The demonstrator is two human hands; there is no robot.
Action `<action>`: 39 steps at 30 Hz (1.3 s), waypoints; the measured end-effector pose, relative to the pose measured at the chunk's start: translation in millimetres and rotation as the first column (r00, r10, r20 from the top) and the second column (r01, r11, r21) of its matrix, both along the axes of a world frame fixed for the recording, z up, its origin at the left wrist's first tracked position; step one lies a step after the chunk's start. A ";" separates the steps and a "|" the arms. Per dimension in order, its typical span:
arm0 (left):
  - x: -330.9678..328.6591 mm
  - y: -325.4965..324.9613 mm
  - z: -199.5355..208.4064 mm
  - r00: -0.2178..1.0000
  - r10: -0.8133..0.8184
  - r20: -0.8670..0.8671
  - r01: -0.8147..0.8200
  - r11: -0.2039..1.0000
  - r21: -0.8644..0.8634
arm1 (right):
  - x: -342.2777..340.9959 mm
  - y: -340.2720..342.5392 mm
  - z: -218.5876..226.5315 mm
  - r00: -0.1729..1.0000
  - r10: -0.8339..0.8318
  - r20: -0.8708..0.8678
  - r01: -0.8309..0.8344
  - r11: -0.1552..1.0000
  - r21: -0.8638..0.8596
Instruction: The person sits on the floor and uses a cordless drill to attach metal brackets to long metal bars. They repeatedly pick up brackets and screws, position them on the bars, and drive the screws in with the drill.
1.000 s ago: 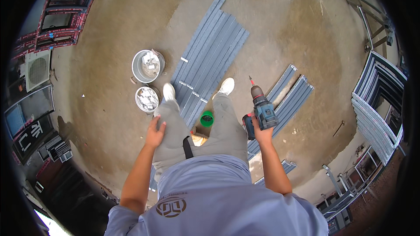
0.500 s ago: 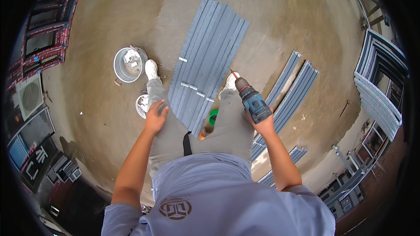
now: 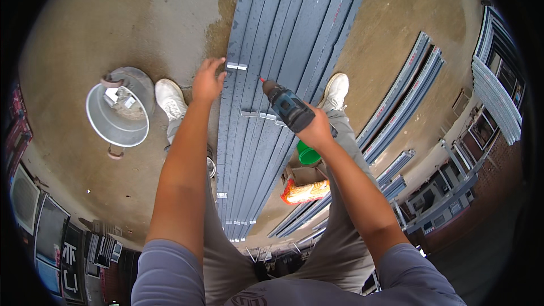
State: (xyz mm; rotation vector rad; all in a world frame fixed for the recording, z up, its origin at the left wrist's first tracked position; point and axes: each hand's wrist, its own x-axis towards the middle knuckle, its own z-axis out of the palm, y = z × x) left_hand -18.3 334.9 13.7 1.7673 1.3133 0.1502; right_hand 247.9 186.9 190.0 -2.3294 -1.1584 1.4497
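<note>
Long grey metal profiles (image 3: 272, 45) lie side by side on the floor between my feet. My right hand (image 3: 315, 131) is wrapped round the grip of a blue and black cordless drill (image 3: 290, 109). The drill's red-tipped bit points up and left over the profiles. At their left edge is my left hand (image 3: 207, 82), holding nothing, fingers apart and slightly blurred. Just beside its fingertips sits a small white block (image 3: 236, 66) on the profiles. Other pale blocks (image 3: 249, 114) lie across them below the drill.
A metal bucket (image 3: 118, 119) with white pieces stands by my left shoe (image 3: 170, 97). A green tub (image 3: 308, 153) and an orange-and-white bag (image 3: 306, 191) are near my right leg. More profiles (image 3: 396, 96) lie to the right; stacked frames (image 3: 498, 96) stand beyond.
I have bent closer over the profiles. My left hand has left my thigh and reached forward to the white block. The drill has moved left from beside my right leg to above the profiles.
</note>
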 end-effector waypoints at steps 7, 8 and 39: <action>16.3 -9.4 -59.2 0.999 -0.015 0.040 0.019 0.993 -0.114 | -27.9 0.9 -71.4 1.000 -0.011 0.022 0.013 0.998 -0.065; 17.6 -11.0 -60.8 0.999 0.017 0.043 -0.012 0.993 -0.122 | -28.6 1.9 -72.1 1.000 -0.012 0.028 0.014 0.998 -0.065; 25.3 -23.1 -84.2 0.932 0.271 0.241 -0.222 0.952 -0.212 | -56.6 13.2 -106.3 0.988 0.050 0.145 -0.028 0.988 -0.152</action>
